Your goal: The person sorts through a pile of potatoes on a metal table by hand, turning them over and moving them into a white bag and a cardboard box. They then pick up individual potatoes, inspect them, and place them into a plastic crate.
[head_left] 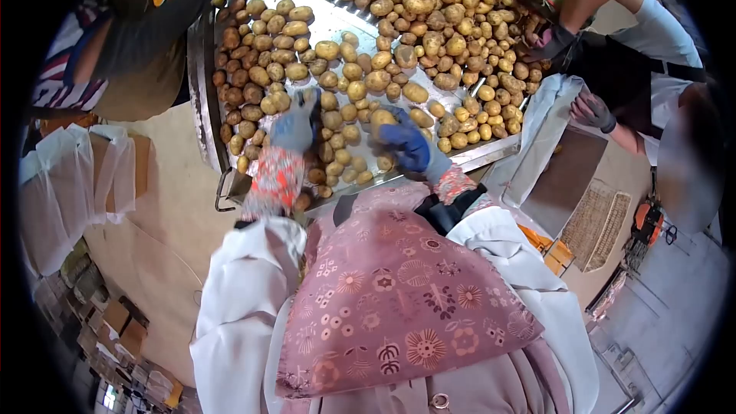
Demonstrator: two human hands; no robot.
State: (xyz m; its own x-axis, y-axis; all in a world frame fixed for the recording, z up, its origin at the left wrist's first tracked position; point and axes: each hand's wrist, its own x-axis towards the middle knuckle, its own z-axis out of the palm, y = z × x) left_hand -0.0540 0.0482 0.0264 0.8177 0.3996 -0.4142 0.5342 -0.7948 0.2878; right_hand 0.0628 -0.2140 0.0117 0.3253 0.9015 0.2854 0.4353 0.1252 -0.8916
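The right hand (408,142), in a blue glove, has its fingers clamped on a potato (381,119) above the near part of the worktop (326,23). Fingers hide part of this potato, so its long axis is hard to tell. Just beyond that hand, a loose potato (415,92) lies with its long axis slanting from far left to near right. The left hand (294,129) reaches among potatoes on the left; whether its blurred fingers are apart or together, I cannot tell.
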